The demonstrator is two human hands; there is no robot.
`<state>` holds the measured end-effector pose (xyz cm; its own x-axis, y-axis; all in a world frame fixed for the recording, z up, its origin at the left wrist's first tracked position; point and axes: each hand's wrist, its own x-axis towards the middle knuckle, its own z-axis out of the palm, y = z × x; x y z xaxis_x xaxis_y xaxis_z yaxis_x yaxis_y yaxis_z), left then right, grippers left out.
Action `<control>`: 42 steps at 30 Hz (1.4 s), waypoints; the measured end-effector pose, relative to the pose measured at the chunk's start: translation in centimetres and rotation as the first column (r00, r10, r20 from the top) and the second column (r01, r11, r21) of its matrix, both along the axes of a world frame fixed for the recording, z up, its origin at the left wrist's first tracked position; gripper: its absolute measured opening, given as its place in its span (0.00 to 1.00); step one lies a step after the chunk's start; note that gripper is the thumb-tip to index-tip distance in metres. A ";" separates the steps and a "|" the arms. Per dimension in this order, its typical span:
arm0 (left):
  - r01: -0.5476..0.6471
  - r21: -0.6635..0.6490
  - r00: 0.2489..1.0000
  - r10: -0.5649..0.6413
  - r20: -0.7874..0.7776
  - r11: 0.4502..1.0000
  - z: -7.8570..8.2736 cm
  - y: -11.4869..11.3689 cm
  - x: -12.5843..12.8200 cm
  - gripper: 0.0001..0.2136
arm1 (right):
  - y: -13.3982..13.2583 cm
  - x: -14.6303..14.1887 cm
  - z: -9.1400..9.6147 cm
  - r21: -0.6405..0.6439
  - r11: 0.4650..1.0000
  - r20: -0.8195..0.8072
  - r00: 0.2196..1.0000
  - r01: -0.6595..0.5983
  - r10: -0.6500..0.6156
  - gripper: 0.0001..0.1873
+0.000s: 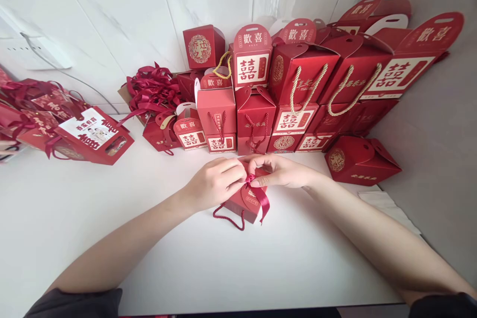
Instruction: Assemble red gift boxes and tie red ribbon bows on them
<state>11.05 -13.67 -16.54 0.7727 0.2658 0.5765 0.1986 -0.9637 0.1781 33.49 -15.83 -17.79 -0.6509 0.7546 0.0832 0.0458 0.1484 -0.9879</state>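
A small red gift box [248,203] stands on the white table [74,218] in front of me, with a dark red rope handle hanging off its near side. A red satin ribbon [260,195] is knotted on top of the box, its tails trailing down the front. My left hand [215,183] rests on the box's left top, fingers pinched on the ribbon knot. My right hand [282,171] comes in from the right, thumb and fingers pinching the same ribbon above the box.
Stacks of red gift boxes [298,89] with rope handles line the wall behind. One box [357,160] lies on its side at right. A heap of red ribbons [151,90] sits at back left. Flat red bags [91,134] lie at far left.
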 end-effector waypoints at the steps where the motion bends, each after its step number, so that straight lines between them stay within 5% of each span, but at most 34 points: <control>1: -0.003 -0.003 1.000 0.003 0.001 1.000 0.0 0.0 0.0 0.07 | 0.0 0.0 0.1 0.000 1.000 0.009 1.000 -0.005 0.005 0.11; 11: -0.364 0.094 0.922 0.373 -0.103 0.927 2.6 -0.5 -0.2 0.13 | -0.1 0.0 0.7 -0.011 1.000 0.016 1.000 -0.009 0.009 0.12; 17: -0.290 -0.305 0.953 0.244 -0.181 0.907 3.3 -0.1 -0.5 0.10 | -0.1 0.1 0.5 -0.027 1.000 0.049 0.999 0.003 -0.002 0.14; 24: -0.264 -0.672 0.957 0.098 -0.274 0.693 4.5 0.3 -1.0 0.08 | 0.0 0.3 0.9 0.020 0.999 0.121 0.992 0.039 -0.041 0.17; 35: -0.426 -0.658 0.868 0.075 -0.491 0.620 5.1 1.9 -2.5 0.12 | -0.3 2.1 2.4 0.106 0.988 0.314 0.939 0.112 -0.140 0.13; 42: -0.364 -0.615 0.884 0.052 -0.465 0.700 4.7 2.5 -2.6 0.09 | -0.9 2.1 3.0 0.278 0.948 0.416 0.870 0.156 -0.265 0.12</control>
<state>8.48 -11.20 -11.83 0.7553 0.6366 -0.1558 0.5792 -0.5371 0.6132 35.56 -16.70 -14.82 -0.4876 0.8730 0.0108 0.5250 0.3031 -0.7953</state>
